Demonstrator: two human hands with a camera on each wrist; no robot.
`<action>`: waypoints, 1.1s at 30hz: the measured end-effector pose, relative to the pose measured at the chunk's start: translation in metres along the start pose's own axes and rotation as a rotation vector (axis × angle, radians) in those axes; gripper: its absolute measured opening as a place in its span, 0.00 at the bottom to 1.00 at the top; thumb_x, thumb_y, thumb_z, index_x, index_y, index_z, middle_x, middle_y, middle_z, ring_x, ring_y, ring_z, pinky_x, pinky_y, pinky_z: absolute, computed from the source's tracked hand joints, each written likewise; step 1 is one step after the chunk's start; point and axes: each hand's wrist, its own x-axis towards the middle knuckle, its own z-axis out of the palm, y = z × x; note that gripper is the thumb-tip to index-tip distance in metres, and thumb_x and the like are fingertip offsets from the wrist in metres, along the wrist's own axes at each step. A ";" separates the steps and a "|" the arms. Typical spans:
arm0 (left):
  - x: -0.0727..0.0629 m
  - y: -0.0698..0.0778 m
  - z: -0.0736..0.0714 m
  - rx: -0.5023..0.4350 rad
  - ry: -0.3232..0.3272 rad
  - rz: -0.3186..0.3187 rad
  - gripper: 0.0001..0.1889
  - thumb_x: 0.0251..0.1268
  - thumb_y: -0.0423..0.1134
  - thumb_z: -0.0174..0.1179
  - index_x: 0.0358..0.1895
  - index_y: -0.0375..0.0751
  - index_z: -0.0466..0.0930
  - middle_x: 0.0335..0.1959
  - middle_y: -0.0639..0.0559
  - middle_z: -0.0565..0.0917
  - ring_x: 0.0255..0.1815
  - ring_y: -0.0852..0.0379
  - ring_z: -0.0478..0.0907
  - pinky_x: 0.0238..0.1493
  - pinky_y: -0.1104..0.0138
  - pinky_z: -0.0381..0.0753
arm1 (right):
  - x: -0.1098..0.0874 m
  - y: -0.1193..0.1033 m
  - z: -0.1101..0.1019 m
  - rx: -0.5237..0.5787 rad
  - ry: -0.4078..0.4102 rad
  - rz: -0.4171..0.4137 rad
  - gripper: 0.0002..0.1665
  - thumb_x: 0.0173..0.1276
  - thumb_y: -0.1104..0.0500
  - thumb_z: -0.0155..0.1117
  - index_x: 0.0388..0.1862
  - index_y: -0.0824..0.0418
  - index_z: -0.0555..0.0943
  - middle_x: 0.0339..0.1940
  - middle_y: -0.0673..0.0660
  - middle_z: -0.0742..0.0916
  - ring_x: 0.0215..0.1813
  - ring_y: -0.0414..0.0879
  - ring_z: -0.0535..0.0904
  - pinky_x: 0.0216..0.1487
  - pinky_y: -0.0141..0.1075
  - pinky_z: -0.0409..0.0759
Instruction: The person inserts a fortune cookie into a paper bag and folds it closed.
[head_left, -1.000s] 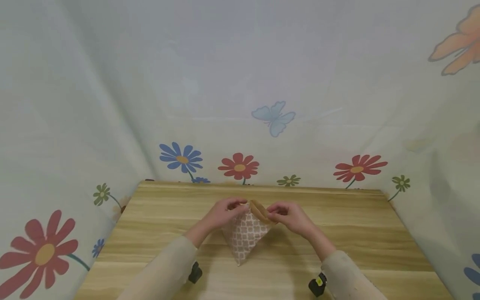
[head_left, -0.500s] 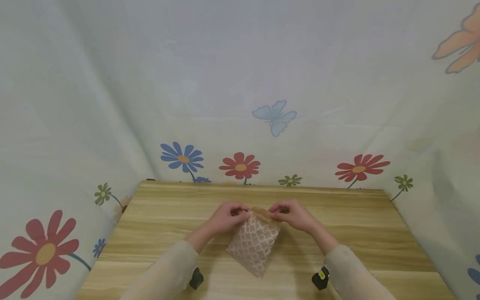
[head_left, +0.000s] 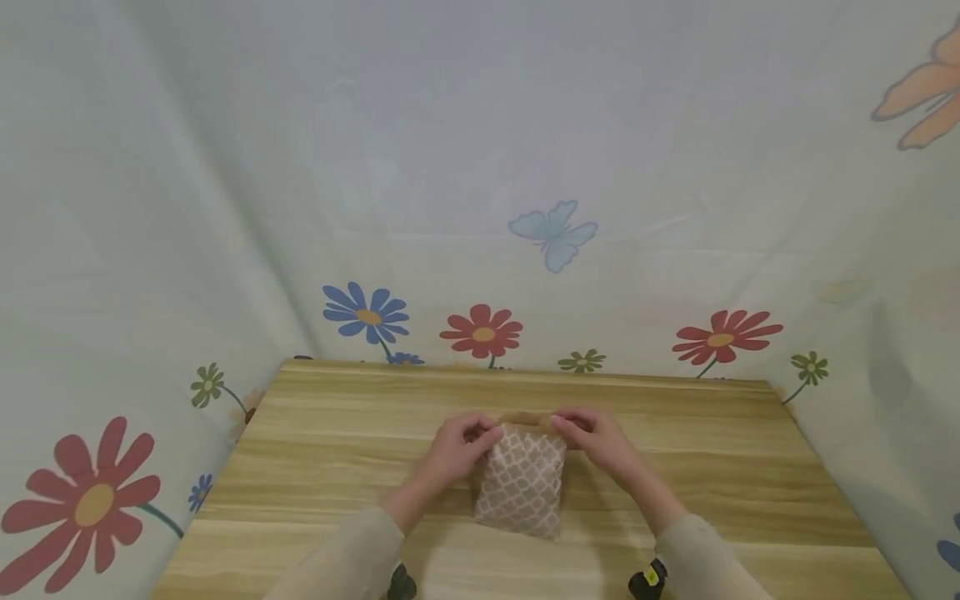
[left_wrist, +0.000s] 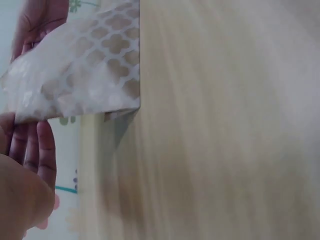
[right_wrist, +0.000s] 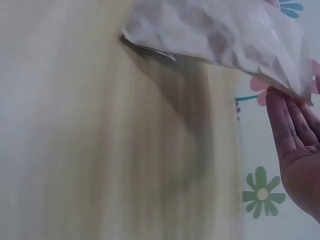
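Note:
A paper bag (head_left: 521, 483) with a white lattice pattern over brown stands upright between the two hands in the head view, its brown inside showing at the open mouth. The left hand (head_left: 459, 446) pinches the left corner of the mouth between thumb and fingers. At the opposite corner, the right hand (head_left: 592, 433) pinches the rim the same way. In the left wrist view the bag (left_wrist: 95, 60) reaches down to the wood surface. The right wrist view has the bag (right_wrist: 220, 37) at the top, with the right hand's fingers (right_wrist: 287, 120) under its edge. What the bag contains is hidden.
A wood-grain table (head_left: 337, 417) lies under the hands. Behind it hangs a pale curtain (head_left: 420, 167) printed with flowers and butterflies, which also runs along both sides. Dark wrist cameras (head_left: 647, 578) sit below the sleeves.
The bag has swung from a tilted, pointed-down hang to nearly straight, its bottom now level and its front facing the head camera. Both hands keep their pinch and have shifted slightly nearer and rightward.

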 end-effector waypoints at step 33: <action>-0.024 -0.007 0.019 -0.178 0.169 -0.146 0.15 0.76 0.46 0.68 0.47 0.35 0.86 0.39 0.47 0.87 0.37 0.55 0.86 0.42 0.62 0.90 | -0.017 0.023 0.022 0.161 0.204 0.069 0.12 0.77 0.58 0.70 0.46 0.69 0.86 0.40 0.58 0.92 0.42 0.46 0.89 0.48 0.36 0.87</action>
